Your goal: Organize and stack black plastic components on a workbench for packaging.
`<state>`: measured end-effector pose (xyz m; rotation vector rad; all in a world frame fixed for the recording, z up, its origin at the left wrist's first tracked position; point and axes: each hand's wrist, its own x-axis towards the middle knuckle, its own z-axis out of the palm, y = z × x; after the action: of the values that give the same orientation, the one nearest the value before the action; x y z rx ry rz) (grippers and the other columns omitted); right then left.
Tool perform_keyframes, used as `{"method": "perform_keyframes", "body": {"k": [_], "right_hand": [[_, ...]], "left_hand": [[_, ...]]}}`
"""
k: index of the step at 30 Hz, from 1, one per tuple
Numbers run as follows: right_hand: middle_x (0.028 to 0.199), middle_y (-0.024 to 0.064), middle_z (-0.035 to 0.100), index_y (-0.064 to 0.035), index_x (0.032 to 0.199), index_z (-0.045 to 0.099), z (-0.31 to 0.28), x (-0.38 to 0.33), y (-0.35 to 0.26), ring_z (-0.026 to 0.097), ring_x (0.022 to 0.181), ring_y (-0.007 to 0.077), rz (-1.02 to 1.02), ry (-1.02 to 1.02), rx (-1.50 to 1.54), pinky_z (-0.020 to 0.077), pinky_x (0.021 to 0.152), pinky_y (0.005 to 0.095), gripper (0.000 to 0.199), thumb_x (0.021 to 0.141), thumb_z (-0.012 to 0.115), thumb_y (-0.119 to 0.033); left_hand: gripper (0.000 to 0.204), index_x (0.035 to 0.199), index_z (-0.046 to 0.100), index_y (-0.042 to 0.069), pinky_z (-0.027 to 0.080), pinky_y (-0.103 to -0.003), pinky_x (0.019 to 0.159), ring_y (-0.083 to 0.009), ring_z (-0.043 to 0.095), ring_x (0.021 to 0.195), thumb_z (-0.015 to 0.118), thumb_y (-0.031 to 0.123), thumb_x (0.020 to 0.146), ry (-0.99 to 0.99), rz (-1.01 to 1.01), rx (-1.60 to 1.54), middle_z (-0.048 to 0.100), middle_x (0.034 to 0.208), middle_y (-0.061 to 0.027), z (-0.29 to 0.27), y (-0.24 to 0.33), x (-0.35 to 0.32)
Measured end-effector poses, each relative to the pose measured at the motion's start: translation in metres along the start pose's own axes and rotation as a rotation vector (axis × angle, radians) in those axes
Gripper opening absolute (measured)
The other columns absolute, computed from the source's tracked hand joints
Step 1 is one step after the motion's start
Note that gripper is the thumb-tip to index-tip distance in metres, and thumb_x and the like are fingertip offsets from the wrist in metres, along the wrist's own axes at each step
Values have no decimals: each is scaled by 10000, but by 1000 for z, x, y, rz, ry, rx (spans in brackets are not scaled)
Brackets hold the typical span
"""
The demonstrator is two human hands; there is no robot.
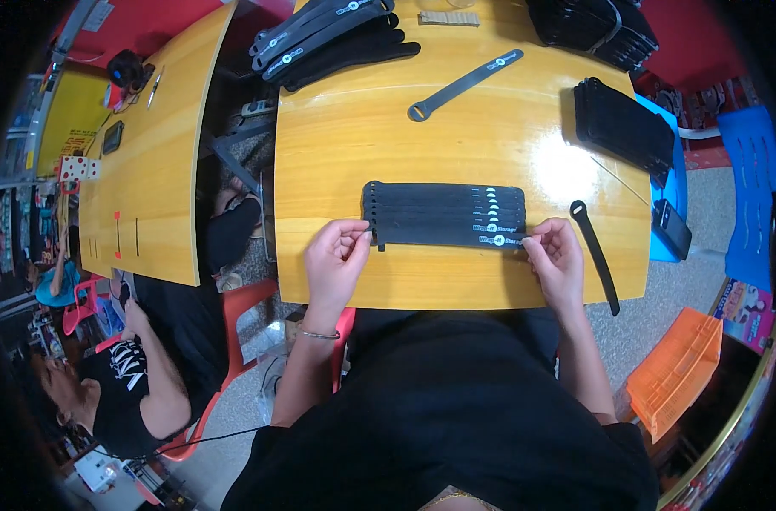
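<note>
While a second person in a black shirt sits low at the far left beside a red chair, a neighbouring wooden table runs alongside with a dark gap between it and the main yellow table. Now to the action: the left hand pinches the left end of the nearest black strap, thumb and fingers closed on it just inside the table's near edge. That strap is the front one in a neat row of straps lying side by side, flat, mid-table. Across at the other end, the right hand pinches the strap's right tip, fingers curled shut on it. Beyond the row there's a broad bare stretch of tabletop, with a single strap lying diagonally, a heap of straps at the far-left corner and a black stack near the right edge. Just right of the right hand, a loose strap hangs over the near edge. Off the table's right, an orange crate sits on the floor.
</note>
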<state>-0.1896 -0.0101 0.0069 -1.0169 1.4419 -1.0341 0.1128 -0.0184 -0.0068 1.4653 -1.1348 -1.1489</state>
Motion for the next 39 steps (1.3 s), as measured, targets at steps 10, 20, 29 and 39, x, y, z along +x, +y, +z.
{"method": "perform_keyframes", "body": {"k": [10,20,29,39], "right_hand": [[818,-6,542,-48,1000,456,2,3,3,535,730,48,-14,28,-18,445,646,166,251,852,655,-8],[789,1,553,-47,985,450,6,3,2,545,712,50,-12,52,-38,464,640,177,264,842,667,0],[785,-2,548,-51,989,449,5,4,-2,545,709,51,-9,59,-67,462,640,178,263,846,664,-5],[780,-1,554,-42,966,468,7,5,0,555,694,47,-19,72,-96,467,621,176,253,833,679,4]], "left_hand": [[144,976,608,-36,459,-144,580,-32,569,700,610,-87,842,4,-9,22,603,818,-27,1,-4,4],[132,963,607,-32,456,-139,572,-26,562,687,608,-87,843,22,-16,22,598,813,-18,1,-6,3],[134,965,607,-33,464,-142,586,-32,568,690,610,-86,842,29,-15,37,601,817,-23,3,-4,4],[121,944,610,-32,461,-145,570,-31,557,671,620,-83,835,41,-12,48,596,802,-22,5,-5,4]]}}
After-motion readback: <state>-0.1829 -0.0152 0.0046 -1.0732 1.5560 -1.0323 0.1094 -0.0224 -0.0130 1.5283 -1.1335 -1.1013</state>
